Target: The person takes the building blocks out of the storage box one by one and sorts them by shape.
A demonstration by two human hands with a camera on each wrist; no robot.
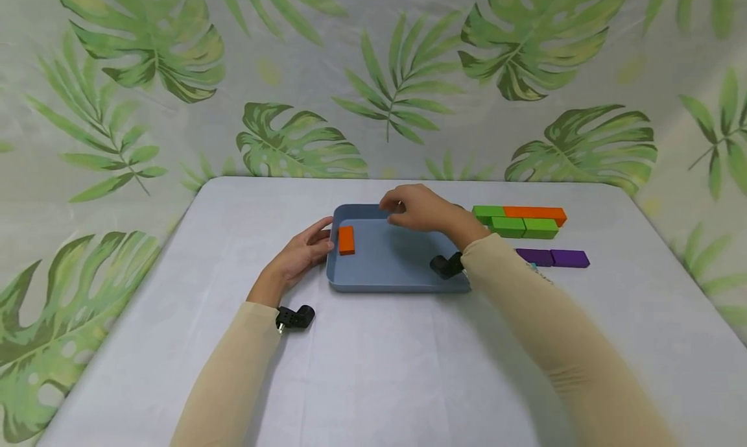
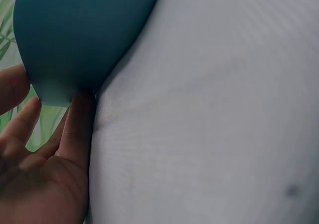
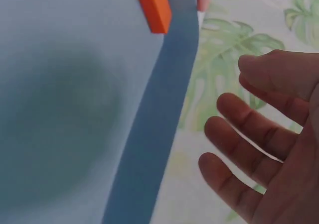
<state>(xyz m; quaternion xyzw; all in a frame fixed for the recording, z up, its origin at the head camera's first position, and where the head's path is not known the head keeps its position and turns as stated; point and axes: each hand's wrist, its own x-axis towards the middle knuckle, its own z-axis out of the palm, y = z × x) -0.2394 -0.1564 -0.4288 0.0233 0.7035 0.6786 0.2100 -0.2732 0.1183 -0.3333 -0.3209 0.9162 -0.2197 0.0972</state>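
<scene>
A blue-grey tray (image 1: 385,268) lies on the white table. Inside it, along the left wall, is an orange block (image 1: 347,241), also seen at the top of the right wrist view. My left hand (image 1: 300,257) touches the tray's outer left wall with its fingertips; in the left wrist view these fingers (image 2: 75,129) are loosely spread against the wall's lower edge. Over the tray's back part hovers my right hand (image 1: 421,210). In the right wrist view this hand has relaxed, slightly bent fingers (image 3: 244,127) with nothing between them.
Right of the tray, several green blocks (image 1: 541,228) lie by a long orange piece (image 1: 535,215). Nearer the front are purple blocks (image 1: 570,259), partly hidden by my right sleeve (image 1: 525,291). A leaf-patterned cloth (image 1: 397,77) hangs behind the table.
</scene>
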